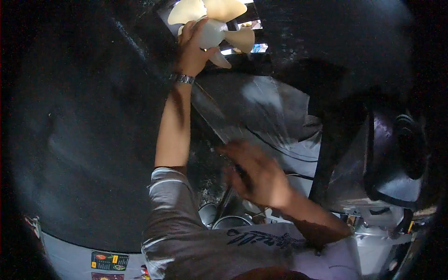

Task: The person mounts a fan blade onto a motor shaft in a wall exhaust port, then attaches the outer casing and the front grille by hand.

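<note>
At the top of the head view, a cream-coloured fan [212, 35] with several rounded blades sits in front of a bright slatted opening. My left hand [192, 49], with a metal-banded watch [182, 78] on its wrist, reaches up and has its fingers wrapped round the left side of the fan's hub. Lower down, in front of my chest, my right hand [261, 175] is smeared by motion. Its fingers look curled, with something dark between them whose kind I cannot make out. It is apart from the fan.
Dark walls surround the fan. Below it hangs a crumpled greyish sheet [261, 102], with thin black cables [280, 151] across it. Round metal containers [231, 221] stand beneath my right hand. To the right is a dark, glossy rounded housing [396, 154]. Dark printed cards [109, 261] show at lower left.
</note>
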The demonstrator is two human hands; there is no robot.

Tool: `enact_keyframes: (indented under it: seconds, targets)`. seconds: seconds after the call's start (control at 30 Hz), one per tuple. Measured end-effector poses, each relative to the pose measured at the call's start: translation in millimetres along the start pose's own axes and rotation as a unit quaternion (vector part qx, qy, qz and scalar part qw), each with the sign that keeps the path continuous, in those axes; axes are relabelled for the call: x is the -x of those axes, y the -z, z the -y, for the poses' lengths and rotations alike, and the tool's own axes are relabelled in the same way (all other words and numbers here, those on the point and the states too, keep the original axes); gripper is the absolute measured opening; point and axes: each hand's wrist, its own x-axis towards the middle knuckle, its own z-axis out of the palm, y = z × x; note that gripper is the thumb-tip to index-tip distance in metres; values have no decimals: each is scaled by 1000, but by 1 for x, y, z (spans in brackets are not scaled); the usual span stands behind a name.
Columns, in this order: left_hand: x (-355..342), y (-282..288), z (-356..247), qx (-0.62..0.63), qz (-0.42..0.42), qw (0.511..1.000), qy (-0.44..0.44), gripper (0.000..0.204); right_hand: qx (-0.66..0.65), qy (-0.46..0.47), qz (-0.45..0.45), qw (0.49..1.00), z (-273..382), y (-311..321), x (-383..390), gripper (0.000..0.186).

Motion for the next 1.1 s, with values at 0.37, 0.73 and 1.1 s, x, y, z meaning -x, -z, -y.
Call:
enact_keyframes:
  seconds: [0.37, 0.73, 1.1]
  targets:
    - [-7, -14, -5, 14, -32, 999, -21, 88, 393, -46, -246, 885, -100, 0, -177, 52]
    - [4, -3, 2, -2, -22, 999, 42, 91, 348, -236, 3, 907, -58, 3, -190, 33]
    - [5, 0, 3, 25, -53, 998, 22, 85, 376, -170, -148, 899, -77, 16, -227, 72]
